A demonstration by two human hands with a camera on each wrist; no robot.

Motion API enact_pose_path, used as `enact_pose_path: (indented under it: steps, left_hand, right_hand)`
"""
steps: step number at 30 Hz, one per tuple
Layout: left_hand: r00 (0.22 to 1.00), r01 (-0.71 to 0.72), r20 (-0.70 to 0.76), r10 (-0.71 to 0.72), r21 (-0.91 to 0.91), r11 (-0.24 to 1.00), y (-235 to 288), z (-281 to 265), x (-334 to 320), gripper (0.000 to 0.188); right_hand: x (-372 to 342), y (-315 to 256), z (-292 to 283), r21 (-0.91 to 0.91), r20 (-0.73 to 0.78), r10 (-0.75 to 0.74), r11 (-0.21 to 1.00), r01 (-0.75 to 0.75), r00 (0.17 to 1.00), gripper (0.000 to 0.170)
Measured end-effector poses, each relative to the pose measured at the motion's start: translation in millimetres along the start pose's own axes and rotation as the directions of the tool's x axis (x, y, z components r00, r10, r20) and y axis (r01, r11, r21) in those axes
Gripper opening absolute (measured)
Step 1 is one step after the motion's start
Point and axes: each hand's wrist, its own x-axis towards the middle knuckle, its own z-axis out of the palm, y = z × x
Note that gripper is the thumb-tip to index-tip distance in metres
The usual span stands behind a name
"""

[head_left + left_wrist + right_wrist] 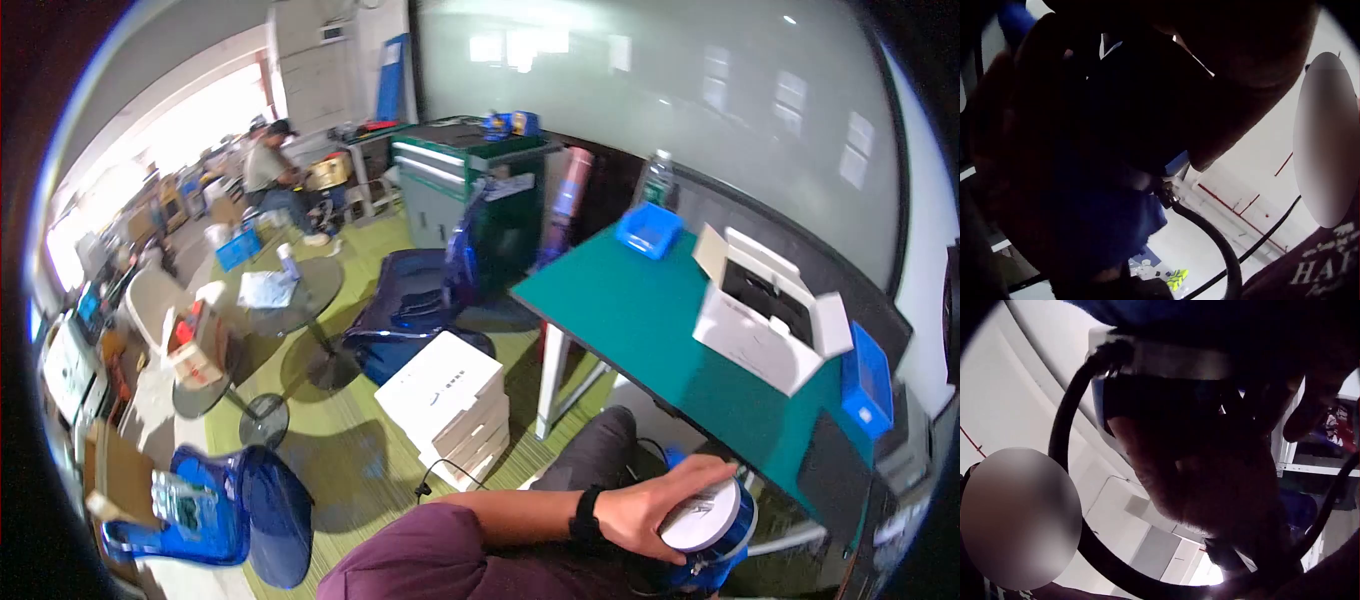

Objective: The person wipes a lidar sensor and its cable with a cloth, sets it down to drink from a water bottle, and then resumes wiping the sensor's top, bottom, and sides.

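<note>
At the lower right of the head view, my left hand (640,512), with a black band at its wrist, grips a round blue object with a white top (705,518). Its fingers stretch along the far side of the top while the thumb lies at the near side. Both wrist views are very dark. A hand (1204,462) shows from below in the right wrist view, against the dark underside of the object. Blue material (1110,225) fills the lower left of the left wrist view. My right hand is hidden in the head view, and its grip I cannot tell.
A green table (620,310) stands ahead, bearing an open white box (750,345), blue bins (650,230) and a bottle (658,180). Stacked white boxes (450,400) and blue chairs (400,290) stand to the left. A person (268,175) sits far back. A black cable (1063,437) loops nearby.
</note>
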Motion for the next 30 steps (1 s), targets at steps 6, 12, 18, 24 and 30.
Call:
enact_pose_path:
  steps: [6,12,18,24,30]
  left_hand:
    - [0.997,0.080,-0.038,-0.073,0.249,0.965,2.3,1.9,11.9,0.128]
    - [0.984,0.156,0.028,-0.174,0.316,0.936,-4.5,-6.7,16.9,0.133]
    - [0.947,0.267,0.093,-0.307,0.304,0.914,-13.8,-12.7,8.5,0.139]
    - [0.906,0.370,0.063,-0.419,0.361,0.856,-3.7,-15.5,9.0,0.129]
    - [0.931,0.356,0.025,-0.364,0.156,0.922,-25.9,-20.7,-4.1,0.141]
  right_hand:
    - [12.2,-19.9,29.2,0.194,-0.039,0.008,0.981,-0.001,0.999,0.060]
    - [7.2,-26.6,24.6,0.547,-0.157,0.371,0.805,-0.232,0.915,0.062]
    - [13.8,-1.8,6.1,0.759,0.127,0.272,0.593,-0.270,0.954,0.064]
    - [8.0,-14.5,18.0,0.663,0.135,0.375,0.653,-0.365,0.917,0.062]
    - [8.7,-33.2,27.6,0.457,0.043,0.386,0.812,-0.362,0.921,0.065]
